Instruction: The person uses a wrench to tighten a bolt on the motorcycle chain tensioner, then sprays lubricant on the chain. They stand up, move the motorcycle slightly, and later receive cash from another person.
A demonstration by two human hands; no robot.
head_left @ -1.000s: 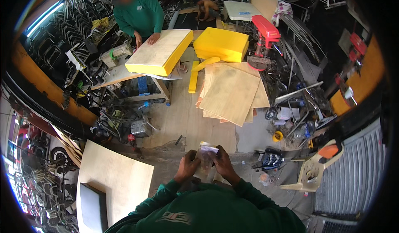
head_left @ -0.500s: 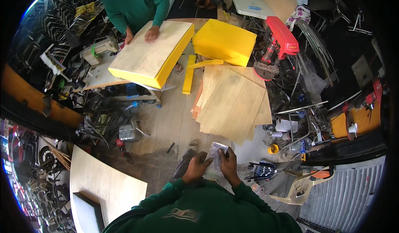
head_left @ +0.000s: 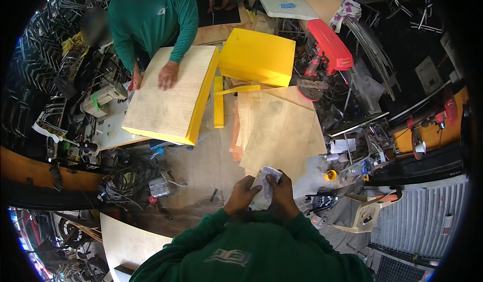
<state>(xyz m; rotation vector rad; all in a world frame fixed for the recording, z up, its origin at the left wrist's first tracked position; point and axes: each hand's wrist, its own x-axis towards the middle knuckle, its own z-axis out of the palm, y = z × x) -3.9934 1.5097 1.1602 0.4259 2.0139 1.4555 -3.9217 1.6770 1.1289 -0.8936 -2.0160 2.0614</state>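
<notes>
Close to my body, I hold a small pale sheet point(head_left: 265, 185) with grey-purple patches. It looks like thin folded paper or plastic; its exact kind I cannot make out. My left hand point(head_left: 242, 195) pinches its left edge, thumb on top. On its right side, my right hand point(head_left: 283, 194) grips it with the thumb pressed on the face. Just beyond my hands lies a fanned stack of thin wood-grain sheets point(head_left: 279, 126).
At the far left a person in a green top rests a hand on a wood-topped yellow block point(head_left: 166, 95). Another yellow block point(head_left: 256, 55) and a red drill press point(head_left: 329, 45) stand beyond the sheets. A beige plastic chair point(head_left: 365, 214) is at right, a curved wooden panel point(head_left: 133, 236) at lower left.
My view has shifted, so the scene sits differently in the picture. Both my hands still hold the pale sheet, now with its upper edge more folded. The other person's hand stays on the wood-topped block.
</notes>
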